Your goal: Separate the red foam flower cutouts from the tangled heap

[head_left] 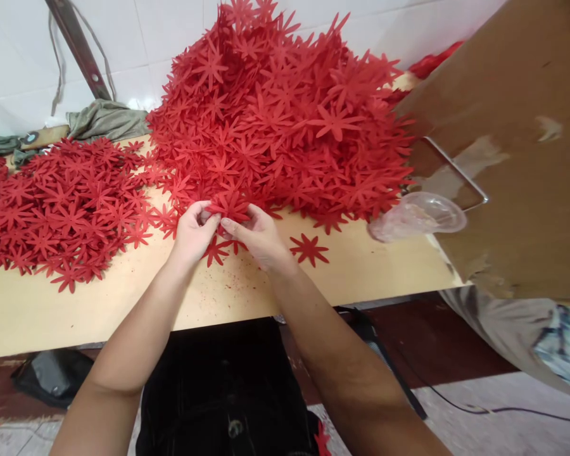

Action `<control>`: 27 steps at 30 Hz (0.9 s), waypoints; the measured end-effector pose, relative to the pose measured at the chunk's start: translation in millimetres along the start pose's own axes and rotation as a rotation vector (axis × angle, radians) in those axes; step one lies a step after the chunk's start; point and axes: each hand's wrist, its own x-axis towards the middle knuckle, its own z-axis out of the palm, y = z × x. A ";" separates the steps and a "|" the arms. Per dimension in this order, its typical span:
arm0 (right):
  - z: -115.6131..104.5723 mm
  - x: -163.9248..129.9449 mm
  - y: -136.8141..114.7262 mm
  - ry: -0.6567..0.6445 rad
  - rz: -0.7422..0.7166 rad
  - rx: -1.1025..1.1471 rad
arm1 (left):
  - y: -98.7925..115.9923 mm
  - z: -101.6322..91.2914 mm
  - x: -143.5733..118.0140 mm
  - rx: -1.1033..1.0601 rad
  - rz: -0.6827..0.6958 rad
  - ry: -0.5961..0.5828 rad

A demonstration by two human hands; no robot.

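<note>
Between my two hands is a red flower-shaped cutout [228, 205] with several narrow petals, perhaps more than one layer. My left hand [197, 231] pinches its left side, thumb near the middle. On the other side my right hand [259, 234] grips it the same way, thumb tip close to the left one. Fingers behind the petals are partly hidden. Loose red cutouts lie beneath my hands, and a single red cutout [310, 249] rests on the table to the right. Just behind my hands rises a tall heap of red cutouts [285, 120].
A lower heap of red cutouts [66, 209] spreads at the left of the wooden table [137, 297]. At the right stand a clear plastic cup [425, 214], tipped over, and a large brown board [513, 158]. Grey-green cloth [107, 120] lies by the tiled wall.
</note>
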 end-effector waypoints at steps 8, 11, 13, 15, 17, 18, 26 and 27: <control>-6.0 3.4 2.4 0.058 0.050 0.078 | 3.8 -6.4 -5.9 -0.074 -0.004 -0.046; -8.9 3.4 1.2 0.124 0.020 0.058 | 4.5 -6.2 -6.8 -0.061 -0.007 -0.015; -13.1 3.8 -0.2 0.196 -0.021 0.060 | 5.7 -6.0 -6.3 -0.022 0.010 0.011; -18.3 3.6 -2.4 0.260 -0.046 0.094 | 7.4 -7.3 -5.8 0.033 0.011 0.023; -23.0 2.5 -4.9 0.285 -0.040 0.115 | 8.1 -11.1 -5.7 0.112 -0.021 0.002; -24.5 1.5 -6.1 0.280 -0.034 0.108 | 7.8 -14.0 -6.0 0.164 -0.038 -0.021; -26.6 -1.8 -4.0 0.226 -0.023 -0.012 | 2.0 -39.0 -6.0 0.745 0.134 -0.214; -26.9 -1.3 -2.9 0.211 -0.026 -0.039 | 3.0 -39.7 -5.3 0.756 0.173 -0.166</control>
